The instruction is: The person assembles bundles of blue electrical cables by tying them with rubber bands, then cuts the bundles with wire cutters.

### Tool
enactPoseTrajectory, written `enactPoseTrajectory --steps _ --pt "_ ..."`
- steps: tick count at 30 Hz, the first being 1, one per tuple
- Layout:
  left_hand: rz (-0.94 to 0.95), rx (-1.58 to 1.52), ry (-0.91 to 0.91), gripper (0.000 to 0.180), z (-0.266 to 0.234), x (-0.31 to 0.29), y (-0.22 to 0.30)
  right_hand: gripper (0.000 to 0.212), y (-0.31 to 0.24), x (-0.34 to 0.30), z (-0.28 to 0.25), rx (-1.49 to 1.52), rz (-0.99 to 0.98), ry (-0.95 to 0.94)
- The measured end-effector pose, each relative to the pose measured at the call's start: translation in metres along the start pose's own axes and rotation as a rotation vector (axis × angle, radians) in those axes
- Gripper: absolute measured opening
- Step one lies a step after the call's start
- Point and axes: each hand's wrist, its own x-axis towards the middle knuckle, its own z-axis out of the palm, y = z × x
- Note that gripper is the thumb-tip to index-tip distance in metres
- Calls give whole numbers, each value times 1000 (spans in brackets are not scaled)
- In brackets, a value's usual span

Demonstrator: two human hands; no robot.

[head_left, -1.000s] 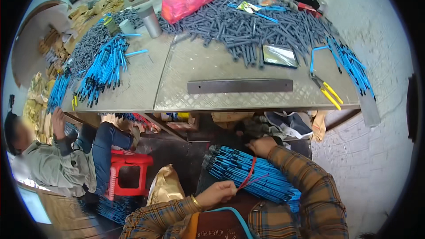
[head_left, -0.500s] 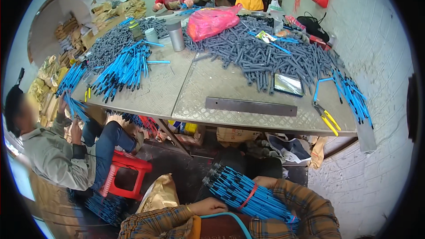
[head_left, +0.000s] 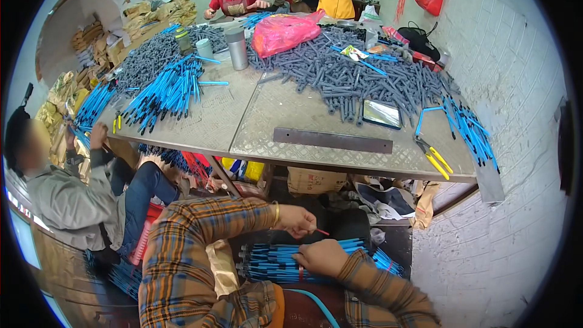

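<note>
Across my lap lies a bundle of thin blue rods [head_left: 273,262] with dark fittings along them and grey ends at the left. My left hand [head_left: 296,220] is raised just beyond the bundle, its fingers pinched on a thin red tie [head_left: 322,232] whose short end sticks out to the right. On top of the bundle sits my right hand [head_left: 324,258], fingers curled down against the rods. A red band [head_left: 302,271] shows just below those fingers. What lies under the right palm is hidden.
Ahead stands a worktable [head_left: 255,127] bearing a metal bar [head_left: 333,140], yellow-handled pliers [head_left: 434,159], a phone [head_left: 381,113] and heaped grey tubes [head_left: 364,76]. A seated co-worker [head_left: 73,188] is at the left. A brown paper bag [head_left: 222,267] lies beside my left sleeve.
My left hand has risen from beside the bundle and now pinches a red tie. The bundle has turned more level, and my right hand has moved left on top of it.
</note>
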Motion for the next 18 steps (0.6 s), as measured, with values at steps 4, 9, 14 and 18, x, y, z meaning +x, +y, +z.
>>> enactPoseTrajectory --steps 4,9,14,18 --pt "144 -50 141 9 22 2 -24 29 2 -5 2 81 59 126" --pt "287 -234 335 7 52 1 -36 26 10 -19 26 218 145 327" --pt "394 -392 266 8 50 -2 -57 26 29 -10 32 536 82 414" --pt "367 -406 266 9 58 -17 -47 26 20 -15 -2 723 155 189"
